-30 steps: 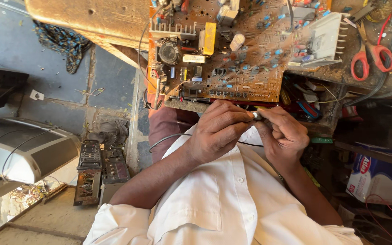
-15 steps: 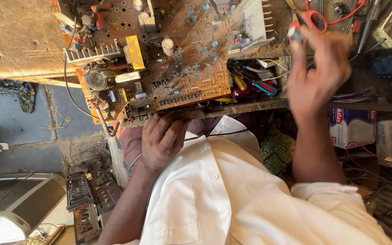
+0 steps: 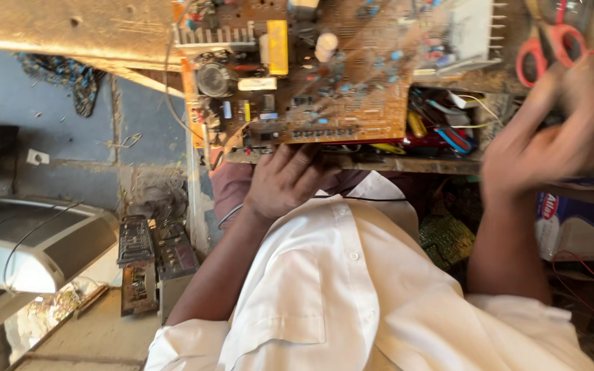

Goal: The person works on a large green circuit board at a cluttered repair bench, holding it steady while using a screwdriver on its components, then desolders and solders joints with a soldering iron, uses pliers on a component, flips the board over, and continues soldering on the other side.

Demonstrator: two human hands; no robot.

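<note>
Far across the top left, a worn wooden surface point(image 3: 70, 34). Lying on it and overhanging its near edge, a big orange-brown circuit board point(image 3: 352, 75), centre of view, crowded with parts. Below, filling the near middle, a white shirt point(image 3: 352, 295) with both forearms reaching away from it.

Left forearm angled up from the near left, wrist bent. Left hand point(image 3: 287, 182) pressed against the near edge of the circuit board, back of the hand toward the camera. Fingers point(image 3: 304, 161) loosely spread and laid flat along that edge, not closed round anything. Thin black wire point(image 3: 359, 198) running rightward just beside the wrist.

Right forearm upright at the right. Right hand point(image 3: 551, 137) raised beside the right end of the board and badly blurred; cannot tell whether its fingers are wide, narrow or pinching something. Just beyond it, red-handled scissors point(image 3: 551, 41) on the far right of the surface.

Between the two hands, under the board's right end, a tangle of coloured wires point(image 3: 441, 127). On the board's left part, a finned metal heat sink point(image 3: 214, 34) and a yellow block point(image 3: 278, 47) just right of it.

Against a second ago: hands then together, close to each other at the board's near edge. Half a second ago: right hand already lifted, sharp, pinching a small piece up by the scissors. Now lower, further right and smeared. Left hand unmoved at the board's edge throughout.
</note>
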